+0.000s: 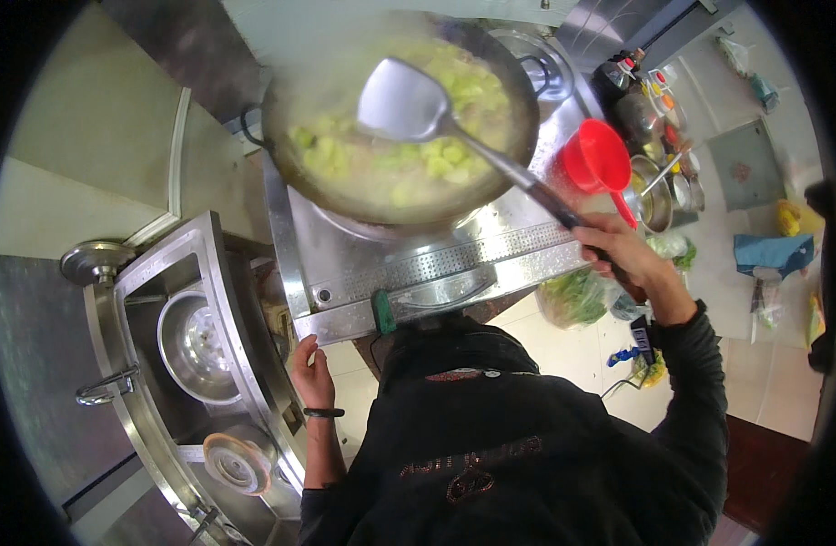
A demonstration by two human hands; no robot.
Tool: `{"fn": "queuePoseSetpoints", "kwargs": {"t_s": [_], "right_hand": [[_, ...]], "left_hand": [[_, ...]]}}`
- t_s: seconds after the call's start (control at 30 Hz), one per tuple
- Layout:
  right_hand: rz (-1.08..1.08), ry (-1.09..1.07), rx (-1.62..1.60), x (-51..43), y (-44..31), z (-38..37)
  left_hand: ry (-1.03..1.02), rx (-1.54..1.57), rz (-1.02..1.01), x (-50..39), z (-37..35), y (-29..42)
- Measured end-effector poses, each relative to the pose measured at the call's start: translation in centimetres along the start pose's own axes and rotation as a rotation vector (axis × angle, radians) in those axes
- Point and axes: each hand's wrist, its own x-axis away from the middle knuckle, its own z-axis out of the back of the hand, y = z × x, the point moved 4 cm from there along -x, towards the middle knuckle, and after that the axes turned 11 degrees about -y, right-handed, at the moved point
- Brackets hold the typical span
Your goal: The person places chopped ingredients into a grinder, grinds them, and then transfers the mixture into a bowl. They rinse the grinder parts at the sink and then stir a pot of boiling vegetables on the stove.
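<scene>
My right hand (626, 251) grips the dark handle of a steel wok spatula (404, 102). The spatula's broad blade hangs over a large two-handled wok (486, 194), hiding part of what is inside. Steam rises from chopped pale-green vegetables (452, 160) in cloudy liquid in the wok. Close to the front left corner of the steel stove top (308, 232), my left hand (313, 375) is held with nothing in it, its fingers loosely bent. Whether its fingertips touch the stove's edge I cannot tell.
A red plastic ladle (595, 157) lies right of the wok, near a metal pot (653, 198) and several bottles (616, 72). At left stands a steel sink (216, 273) holding a metal basin (199, 348). Bagged leafy vegetables (573, 300) sit below the stove's right front.
</scene>
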Motion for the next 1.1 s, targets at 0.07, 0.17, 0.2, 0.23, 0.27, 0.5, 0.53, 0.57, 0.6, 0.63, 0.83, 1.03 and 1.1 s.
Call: {"fn": "queuePoseSetpoints", "kwargs": {"t_s": [0.07, 0.17, 0.2, 0.23, 0.27, 0.5, 0.53, 0.57, 0.6, 0.63, 0.83, 1.03, 1.1], "right_hand": [[-0.022, 0.006, -0.011, 1.1, 0.2, 1.0], [-0.091, 0.045, 0.004, 1.5, 1.3, 1.7], [-0.099, 0.052, 0.007, 1.4, 1.5, 1.8], [-0.104, 0.038, -0.016, 1.3, 1.7, 1.7], [-0.098, 0.052, 0.005, 1.4, 1.8, 1.8], [-0.082, -0.074, 0.003, 2.6, 1.8, 0.2], [-0.070, -0.090, 0.050, 2.1, 1.8, -0.4], [-0.026, -0.169, 0.045, 1.2, 1.7, -1.3], [-0.045, -0.149, 0.053, 0.2, 1.8, -1.8], [-0.026, -0.170, 0.043, -1.0, 1.6, -2.4], [-0.015, -0.097, 0.126, -6.1, -1.1, -5.3], [0.015, -0.164, 0.050, -6.1, -3.9, -6.3], [0.023, -0.218, 0.003, -7.7, -4.3, -7.3]], "left_hand": [[0.007, 0.071, -0.011, 0.4, 0.2, -0.5], [0.007, 0.115, 0.014, 0.8, 0.2, -1.1], [0.008, 0.110, -0.008, 0.8, 0.2, -1.1], [0.006, 0.121, -0.015, 0.7, 0.1, -1.2], [-0.001, 0.084, -0.019, 0.6, 0.1, -1.1], [0.018, 0.041, -0.015, 0.0, -0.4, 0.2], [0.017, 0.052, -0.014, 0.0, -0.6, 0.5], [0.008, 0.088, 0.012, -0.1, -0.9, 0.6], [0.001, 0.069, -0.030, -0.1, -1.0, 1.1], [0.003, 0.027, -0.051, -0.4, -1.3, 1.4], [-0.033, 0.021, -0.058, -0.3, -1.3, 2.0], [0.010, 0.066, -0.020, 0.5, 0.0, -0.1], [-0.024, 0.058, 0.067, 0.4, 0.0, -1.1]]}}
